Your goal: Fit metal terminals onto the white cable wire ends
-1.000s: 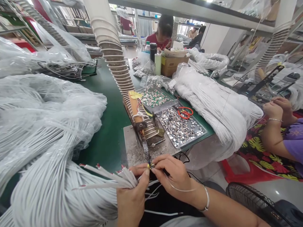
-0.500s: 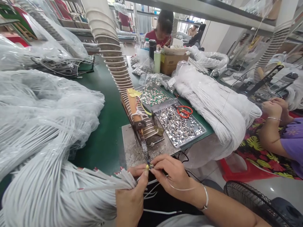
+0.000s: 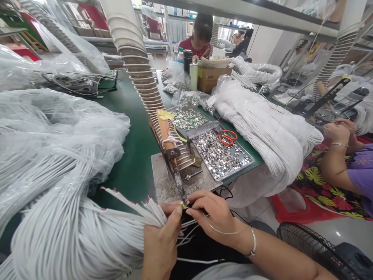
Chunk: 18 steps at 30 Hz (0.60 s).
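My left hand (image 3: 163, 237) is closed around the ends of several white cables (image 3: 153, 212) with red tips. Its thumb and finger, with something yellow at the tip, pinch a tiny part right under the soldering iron tip (image 3: 183, 198). Closed in a pinch at the same spot, my right hand (image 3: 214, 216) has a thin pale wire (image 3: 220, 232), like solder wire, running from its fingers back across the palm. The fingers hide most of the joint. The soldering iron's wooden handle (image 3: 165, 126) is fixed above a grimy plate (image 3: 163, 179).
A tray of small metal connectors (image 3: 217, 155) with orange-handled scissors (image 3: 227, 137) lies right of the iron. Behind it are green-and-silver pieces (image 3: 189, 117). White cable bundles lie left (image 3: 72, 233) and right (image 3: 259, 116). A ribbed hose (image 3: 140, 74) rises by the iron. Co-workers sit nearby.
The red-tipped cable ends beside my left hand have shifted and now point more upward. Both hands stay at the iron tip, with small finger movements.
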Motion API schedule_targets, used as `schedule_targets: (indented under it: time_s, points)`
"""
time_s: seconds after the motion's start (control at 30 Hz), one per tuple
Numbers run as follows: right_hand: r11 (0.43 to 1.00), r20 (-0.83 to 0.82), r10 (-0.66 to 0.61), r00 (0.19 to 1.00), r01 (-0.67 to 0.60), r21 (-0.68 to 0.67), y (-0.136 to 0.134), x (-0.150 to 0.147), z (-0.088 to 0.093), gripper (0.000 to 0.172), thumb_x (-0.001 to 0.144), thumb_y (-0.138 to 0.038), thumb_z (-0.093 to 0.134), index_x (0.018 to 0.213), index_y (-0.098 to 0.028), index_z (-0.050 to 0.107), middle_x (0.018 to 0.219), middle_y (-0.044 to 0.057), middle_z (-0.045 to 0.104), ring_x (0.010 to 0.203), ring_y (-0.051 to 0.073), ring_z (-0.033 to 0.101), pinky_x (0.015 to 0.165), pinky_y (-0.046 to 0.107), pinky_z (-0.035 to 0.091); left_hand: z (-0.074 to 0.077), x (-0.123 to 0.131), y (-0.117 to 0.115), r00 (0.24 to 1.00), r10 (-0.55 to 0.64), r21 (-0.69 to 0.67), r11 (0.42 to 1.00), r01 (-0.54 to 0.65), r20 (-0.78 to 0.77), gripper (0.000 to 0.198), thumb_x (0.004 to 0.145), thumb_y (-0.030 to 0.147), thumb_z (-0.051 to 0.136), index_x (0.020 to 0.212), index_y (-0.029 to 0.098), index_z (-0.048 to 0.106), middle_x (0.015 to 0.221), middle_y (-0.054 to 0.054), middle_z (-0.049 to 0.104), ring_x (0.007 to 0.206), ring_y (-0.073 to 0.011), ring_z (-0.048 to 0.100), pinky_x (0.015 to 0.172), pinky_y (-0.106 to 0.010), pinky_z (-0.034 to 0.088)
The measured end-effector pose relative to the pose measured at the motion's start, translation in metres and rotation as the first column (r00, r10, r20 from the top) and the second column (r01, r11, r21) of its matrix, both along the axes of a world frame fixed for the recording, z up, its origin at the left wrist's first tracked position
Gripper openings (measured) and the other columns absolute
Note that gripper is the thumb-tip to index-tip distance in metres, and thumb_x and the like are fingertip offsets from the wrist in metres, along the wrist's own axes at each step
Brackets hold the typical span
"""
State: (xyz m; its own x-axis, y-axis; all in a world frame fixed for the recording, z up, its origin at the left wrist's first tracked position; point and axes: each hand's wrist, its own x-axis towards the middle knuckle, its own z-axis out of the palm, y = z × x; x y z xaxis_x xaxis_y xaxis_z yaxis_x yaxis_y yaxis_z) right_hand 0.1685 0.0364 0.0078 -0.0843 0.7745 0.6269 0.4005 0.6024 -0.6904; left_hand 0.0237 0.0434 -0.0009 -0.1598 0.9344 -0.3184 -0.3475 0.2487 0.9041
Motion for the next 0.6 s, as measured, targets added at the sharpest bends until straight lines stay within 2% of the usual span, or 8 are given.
schedule_targets:
  time_s: [0.13,0.43,0.6]
  points:
    - [1.000,-0.007,-0.026,1.000,0.026,0.016,0.002,-0.002,0.003,0.009,0.094,-0.014,0.061,0.085,-0.016,0.063,0.092,0.013,0.073,0.089,0.018,0.072,0.078,0.028,0.062,0.007,0.001,0.002,1.000,0.011,-0.028,1.000,-0.010,0.026,0.024,0.061,0.026,0.084,0.059,0.016,0.063,0.062,0.002,0.068,0.045,-0.0052,0.042,0.038,-0.017,0.030]
    - [0.998,-0.017,-0.057,0.998,0.057,0.027,0.005,-0.005,0.004,0.011,0.094,-0.015,0.061,0.084,-0.018,0.064,0.089,0.011,0.072,0.085,0.018,0.071,0.075,0.028,0.063,0.012,0.005,0.003,0.998,0.064,-0.004,0.998,-0.064,-0.010,0.021,0.058,0.022,0.082,0.058,0.018,0.061,0.062,0.001,0.067,0.057,-0.0136,0.059,0.042,-0.019,0.040]
    - [0.998,-0.014,-0.048,0.999,0.048,0.049,0.005,-0.005,0.005,0.009,0.093,-0.013,0.061,0.085,-0.017,0.063,0.089,0.012,0.072,0.086,0.018,0.071,0.076,0.029,0.062,0.012,0.004,0.003,0.998,0.059,0.017,0.998,-0.059,0.013,0.020,0.059,0.020,0.082,0.056,0.018,0.062,0.064,0.002,0.067,0.058,-0.0126,0.060,0.045,-0.019,0.041]
